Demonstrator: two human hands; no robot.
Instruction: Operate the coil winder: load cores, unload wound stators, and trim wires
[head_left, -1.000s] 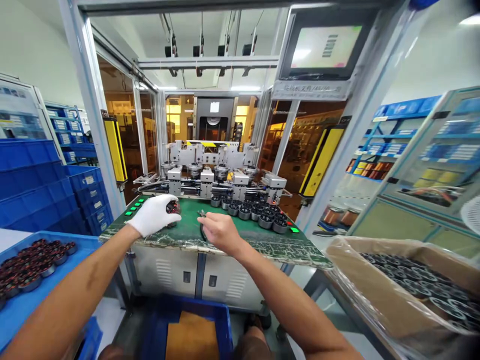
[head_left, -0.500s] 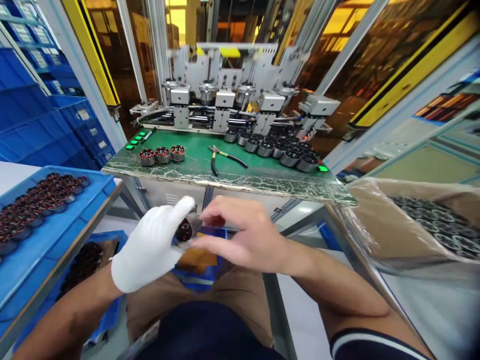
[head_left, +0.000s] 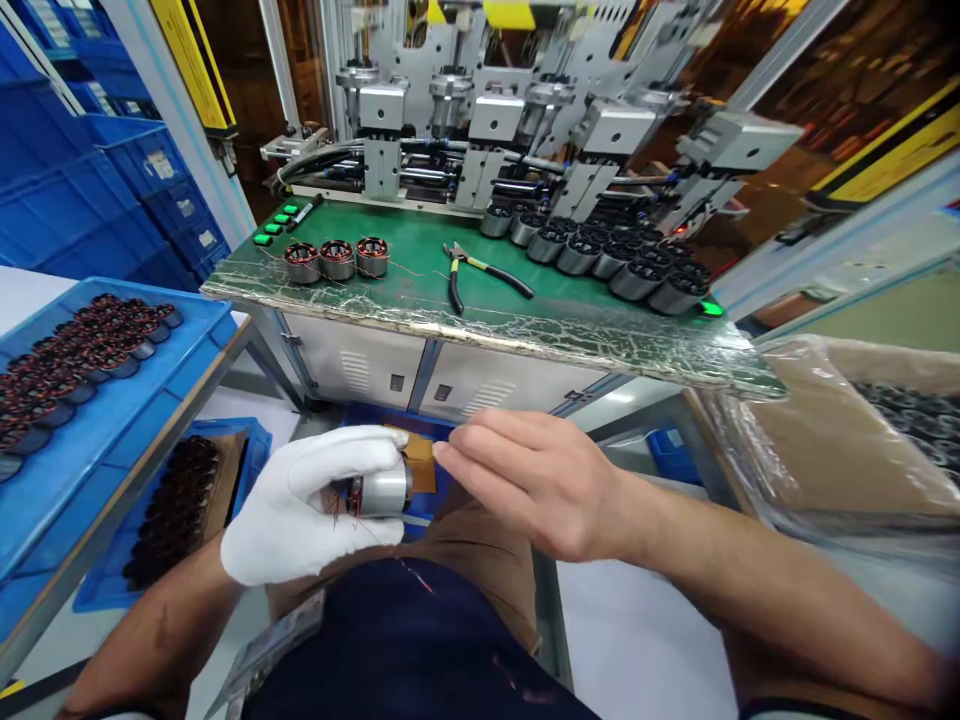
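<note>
My left hand, in a white glove, is wrapped round a motor stator with a smooth grey metal shell. The stator lies on its side in the grip, and thin reddish wires trail from its left end down toward my lap. My bare right hand is a little to the right of the stator, apart from it, with its fingers stretched out side by side; no object shows in it. On the green bench beyond, wire cutters with black and yellow handles lie with their handles spread.
Three copper-wound stators stand at the bench's left, with several more stators in rows at its right. Machine fixtures rise behind. A blue tray of stators is at left, another blue tray below. A plastic-lined box is at right.
My right hand has drawn away from the stator, its curved fingers now straight and together. The stator has turned in my left hand, showing its shell sideways. The view has tipped lower.
</note>
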